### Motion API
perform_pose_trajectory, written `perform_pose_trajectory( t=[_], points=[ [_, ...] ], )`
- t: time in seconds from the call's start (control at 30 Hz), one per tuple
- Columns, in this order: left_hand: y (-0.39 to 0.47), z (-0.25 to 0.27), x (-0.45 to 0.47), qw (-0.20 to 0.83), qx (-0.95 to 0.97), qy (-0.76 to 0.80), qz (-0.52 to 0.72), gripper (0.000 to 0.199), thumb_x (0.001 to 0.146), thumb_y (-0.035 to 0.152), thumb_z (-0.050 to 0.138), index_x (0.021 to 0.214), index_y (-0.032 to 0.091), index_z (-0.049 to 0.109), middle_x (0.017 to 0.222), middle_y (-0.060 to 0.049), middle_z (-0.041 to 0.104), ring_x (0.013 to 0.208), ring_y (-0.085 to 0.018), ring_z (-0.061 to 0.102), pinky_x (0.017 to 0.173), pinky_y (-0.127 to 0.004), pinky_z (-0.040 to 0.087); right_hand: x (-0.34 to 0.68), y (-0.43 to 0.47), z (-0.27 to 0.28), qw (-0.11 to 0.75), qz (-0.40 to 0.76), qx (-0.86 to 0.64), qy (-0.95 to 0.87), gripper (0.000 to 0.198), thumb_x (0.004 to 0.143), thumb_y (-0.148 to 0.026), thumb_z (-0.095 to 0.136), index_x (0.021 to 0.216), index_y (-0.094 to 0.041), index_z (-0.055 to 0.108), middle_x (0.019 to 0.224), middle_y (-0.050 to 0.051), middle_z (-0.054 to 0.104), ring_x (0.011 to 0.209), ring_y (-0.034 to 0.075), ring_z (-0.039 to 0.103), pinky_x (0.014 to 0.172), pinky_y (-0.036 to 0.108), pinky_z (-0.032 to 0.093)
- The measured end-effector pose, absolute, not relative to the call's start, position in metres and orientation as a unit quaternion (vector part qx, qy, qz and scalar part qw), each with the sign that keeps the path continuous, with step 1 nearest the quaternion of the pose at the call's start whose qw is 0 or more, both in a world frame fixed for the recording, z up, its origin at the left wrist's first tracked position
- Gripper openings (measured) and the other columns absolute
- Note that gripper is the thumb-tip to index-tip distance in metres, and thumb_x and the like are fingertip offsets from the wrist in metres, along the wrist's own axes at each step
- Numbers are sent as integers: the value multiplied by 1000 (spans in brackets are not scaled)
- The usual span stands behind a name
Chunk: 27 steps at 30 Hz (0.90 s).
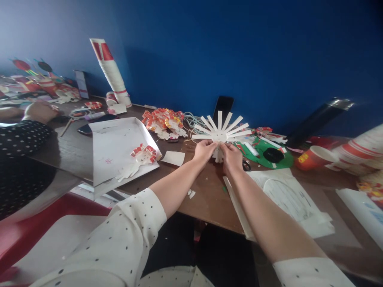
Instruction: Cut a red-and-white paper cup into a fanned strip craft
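Above the table, a white paper cutout (220,136) with strips fanned out like rays is pinched between my two hands. My left hand (205,150) grips its lower left edge, and my right hand (232,154) grips the lower right. Small marks show on its round middle, and a paper piece hangs below between the hands. To the left, a finished-looking paper figure (143,154) with curled red-and-white strips lies on a white box lid (104,159). A small white card (174,158) rests beside the lid.
Behind are a pile of red-and-orange paper figures (164,119) and a leaning phone (224,107). At right lie a green sheet (283,159), papers (287,191), an orange cup (314,157) and a dark bottle (317,119). Another person's hand (40,111) is at far left, near stacked cups (112,71).
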<state>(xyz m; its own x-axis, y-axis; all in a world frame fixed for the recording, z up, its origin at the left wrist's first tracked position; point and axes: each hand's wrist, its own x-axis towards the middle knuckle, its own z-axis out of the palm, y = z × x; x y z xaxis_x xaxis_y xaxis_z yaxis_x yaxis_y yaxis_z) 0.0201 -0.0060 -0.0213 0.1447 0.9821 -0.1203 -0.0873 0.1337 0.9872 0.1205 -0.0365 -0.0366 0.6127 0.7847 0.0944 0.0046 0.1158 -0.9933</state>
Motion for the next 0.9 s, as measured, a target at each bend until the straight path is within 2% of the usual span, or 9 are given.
perform_pose_trajectory(
  t=[0.2,0.67,0.8,0.9],
  points=[
    [-7,-24,19,537,539,477,439,25,69,33,73,87,15,69,81,-5,70,70,-13,60,69,-25,45,119,-38,-36,698,324,-566,-296,30,60,-45,76,76,-21,70,68,0,70,63,18,63,62,30,51],
    [-7,-20,19,588,497,447,455,19,70,29,74,80,14,71,62,-1,64,54,-10,53,56,-22,43,117,-37,-24,756,360,-492,-239,27,56,-37,80,72,-20,68,61,-3,66,59,15,61,58,27,52],
    [-7,-21,20,616,484,415,464,17,70,27,73,80,14,70,64,-1,64,53,-9,53,56,-22,44,131,-33,-19,788,349,-464,-206,23,60,-32,79,71,-21,63,59,-6,62,57,10,59,57,22,52],
    [-6,-22,20,621,485,401,467,17,69,27,74,79,14,70,63,-1,63,52,-8,52,55,-22,42,139,-32,-18,772,344,-494,-205,20,65,-33,75,71,-23,59,60,-6,61,58,11,60,58,23,53]
  ],
)
